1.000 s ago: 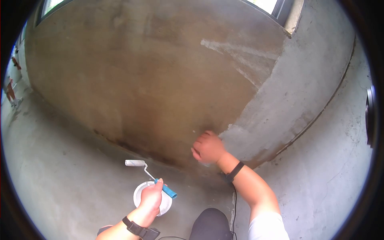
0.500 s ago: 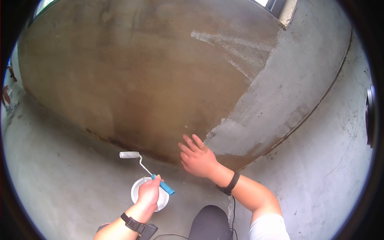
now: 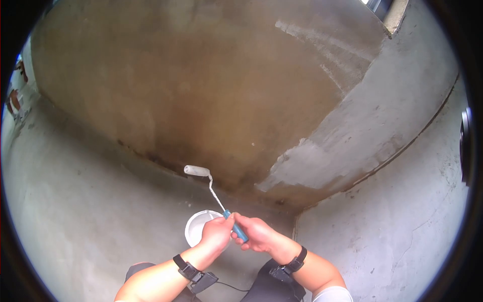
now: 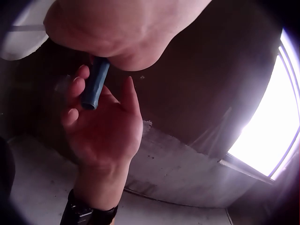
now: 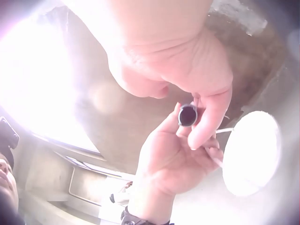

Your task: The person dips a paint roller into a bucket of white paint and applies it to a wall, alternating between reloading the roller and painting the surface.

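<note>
In the head view a small paint roller (image 3: pixel 197 170) with a white sleeve, thin bent frame and blue handle (image 3: pixel 241 234) points up and left. My left hand (image 3: pixel 216 234) holds it near the top of the handle, thumb along it. My right hand (image 3: pixel 257 233) is at the handle's lower end. The left wrist view shows that end over the right palm (image 4: pixel 105 138), with the thumb apart and the fingers loosely bent beside it. Beneath my left hand hangs a white bucket (image 3: pixel 189 232), partly hidden; the right wrist view shows a pale strip from the bucket (image 5: pixel 255 154) reaching my left fingers (image 5: pixel 215 152).
Ahead stands a wall, mostly damp brown (image 3: pixel 166 95), with a lighter grey band (image 3: pixel 352 136) at its right. A side wall (image 3: pixel 382 231) meets it at the corner. Below is the grey floor (image 3: pixel 90 191). A window (image 4: pixel 267 122) glares in the left wrist view.
My right hand has left the foot of the wall, its fingers spreading, and come down to the roller handle. The left hand, roller and bucket have shifted right in the head view.
</note>
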